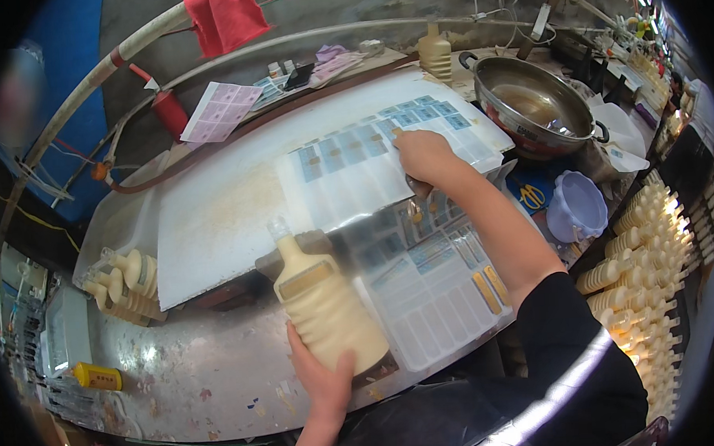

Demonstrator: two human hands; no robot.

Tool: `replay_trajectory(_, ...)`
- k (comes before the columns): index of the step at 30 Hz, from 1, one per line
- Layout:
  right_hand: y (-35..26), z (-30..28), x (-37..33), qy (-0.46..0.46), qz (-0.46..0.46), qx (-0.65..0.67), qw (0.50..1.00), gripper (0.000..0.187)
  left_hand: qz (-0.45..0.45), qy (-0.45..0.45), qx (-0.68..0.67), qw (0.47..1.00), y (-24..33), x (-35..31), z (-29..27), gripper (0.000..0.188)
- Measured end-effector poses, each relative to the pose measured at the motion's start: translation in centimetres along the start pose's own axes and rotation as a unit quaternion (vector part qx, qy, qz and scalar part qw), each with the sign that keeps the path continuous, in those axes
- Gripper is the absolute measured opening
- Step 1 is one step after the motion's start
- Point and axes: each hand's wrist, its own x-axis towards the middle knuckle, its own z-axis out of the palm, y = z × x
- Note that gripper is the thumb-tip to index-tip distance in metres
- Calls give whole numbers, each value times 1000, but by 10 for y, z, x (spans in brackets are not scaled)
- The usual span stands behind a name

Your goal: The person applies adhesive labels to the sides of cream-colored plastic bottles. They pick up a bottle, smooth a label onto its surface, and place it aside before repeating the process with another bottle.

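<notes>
A cream-coloured bottle (330, 319) with a ridged body, a clear neck and a brownish rectangular patch leans on the near edge of the table. My left hand (324, 379) is wrapped round its lower part. Farther off, my right hand (428, 157) is closed over a white board (217, 207), fingertips down at a row of small blue printed decals (354, 144). A small brownish bit shows at those fingertips, and something dark shows under the palm; I cannot make out either. Below the board's front edge lies a clear compartment tray (433, 333) with two yellow strips (486, 290).
Several cream bottles (127, 278) lie at the left, and another bottle (435, 53) stands at the back. A metal pan (538, 101) and a lilac bucket (577, 207) are on the right, near yellow scissors (529, 196). Many cream bottles (637, 263) are stacked beyond my right arm.
</notes>
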Motion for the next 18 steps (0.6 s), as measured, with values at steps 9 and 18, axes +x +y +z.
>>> replay_trajectory(9, -18, 6, -143, 205, -106, 74, 970, 34, -21, 4, 22, 1000, 3, -4, -3, 103)
replay_trajectory(18, -2, 36, -149, 327, -240, 170, 898, 16, 7, 24, -76, 997, -11, -15, -1, 94)
